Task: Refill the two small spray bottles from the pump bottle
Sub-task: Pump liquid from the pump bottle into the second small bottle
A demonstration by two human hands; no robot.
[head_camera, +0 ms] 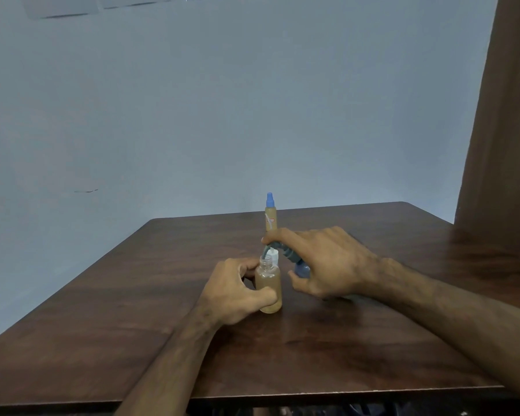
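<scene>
Your left hand (237,288) grips the small uncapped clear plastic bottle of amber liquid (269,288), upright on the dark wooden worktop (132,295). Your right hand (321,262) holds the blue pump bottle (301,269), forefinger on the head. The small bottle is likely light and tippy; hold it mid-body.

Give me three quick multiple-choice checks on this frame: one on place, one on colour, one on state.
1. Where is the capped spray bottle?
A. behind the hands
B. in the left hand
C. on the floor

2. What colour is its cap?
A. red
B. blue
C. black

3. What state is the open bottle in?
A. capped
B. lying down
C. upright, uncapped

Key: 1 A, it stands farther back on the table. 2 B, its tip is blue. 3 C, the left hand holds it upright while the right hand aims the pump nozzle at its mouth.
</scene>
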